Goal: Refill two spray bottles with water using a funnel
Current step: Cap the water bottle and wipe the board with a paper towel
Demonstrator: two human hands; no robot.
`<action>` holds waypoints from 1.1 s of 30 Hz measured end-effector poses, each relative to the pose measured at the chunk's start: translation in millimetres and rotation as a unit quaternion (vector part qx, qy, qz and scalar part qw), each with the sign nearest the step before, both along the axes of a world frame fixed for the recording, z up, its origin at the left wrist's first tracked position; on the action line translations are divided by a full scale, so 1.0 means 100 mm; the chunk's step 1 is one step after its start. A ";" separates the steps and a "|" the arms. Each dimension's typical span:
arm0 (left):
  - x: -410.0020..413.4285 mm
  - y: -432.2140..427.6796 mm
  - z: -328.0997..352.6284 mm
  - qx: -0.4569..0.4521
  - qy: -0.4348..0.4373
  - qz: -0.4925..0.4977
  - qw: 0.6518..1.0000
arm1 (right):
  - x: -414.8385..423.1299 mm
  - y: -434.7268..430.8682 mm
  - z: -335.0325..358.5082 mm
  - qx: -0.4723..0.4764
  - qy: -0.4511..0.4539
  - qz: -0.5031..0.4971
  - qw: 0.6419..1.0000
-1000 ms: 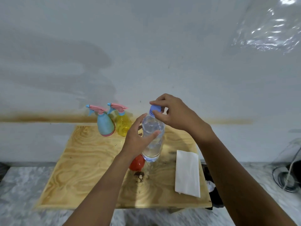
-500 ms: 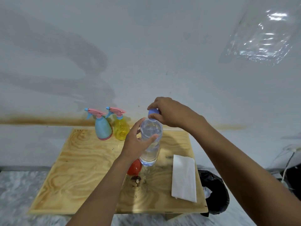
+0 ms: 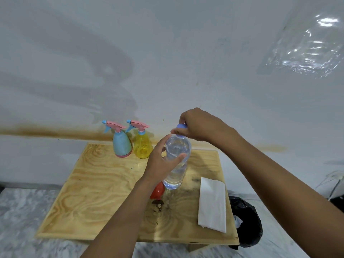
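Observation:
My left hand (image 3: pixel 160 161) grips a clear water bottle (image 3: pixel 176 164) around its middle and holds it above the wooden table (image 3: pixel 96 192). My right hand (image 3: pixel 199 125) pinches the bottle's blue cap (image 3: pixel 181 126) from above. A red funnel (image 3: pixel 157 190) lies on the table under my left wrist, mostly hidden. At the table's back edge stand two spray bottles with pink trigger heads: a blue one (image 3: pixel 121 146) and, right of it, a yellow one (image 3: pixel 142 148).
A folded white paper towel (image 3: pixel 213 203) lies on the right side of the table. A bin lined with a black bag (image 3: pixel 247 222) stands on the marble floor by the table's right edge. The white wall is right behind the table.
My right hand has turned on the cap, its fingers now wrapped further over it. The view has shifted slightly; the bottle stays in my left hand.

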State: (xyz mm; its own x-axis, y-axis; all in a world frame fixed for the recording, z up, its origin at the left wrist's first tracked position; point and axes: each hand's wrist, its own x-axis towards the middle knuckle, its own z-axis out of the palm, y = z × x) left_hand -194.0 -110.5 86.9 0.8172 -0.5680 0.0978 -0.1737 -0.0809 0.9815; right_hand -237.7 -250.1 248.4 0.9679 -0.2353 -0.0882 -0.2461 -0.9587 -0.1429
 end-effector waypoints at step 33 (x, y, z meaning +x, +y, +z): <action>-0.03 0.00 0.04 0.011 0.003 0.006 1.000 | -0.05 -0.15 -0.25 -0.153 -0.077 0.099 0.980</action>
State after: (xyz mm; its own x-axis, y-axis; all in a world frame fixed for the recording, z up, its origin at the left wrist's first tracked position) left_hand -196.6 -111.0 90.6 0.8247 -0.5598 0.0801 -0.1668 -0.1055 0.9803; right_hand -242.8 -264.7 223.7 0.9935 -0.0343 0.1086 -0.0493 -0.9891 0.1387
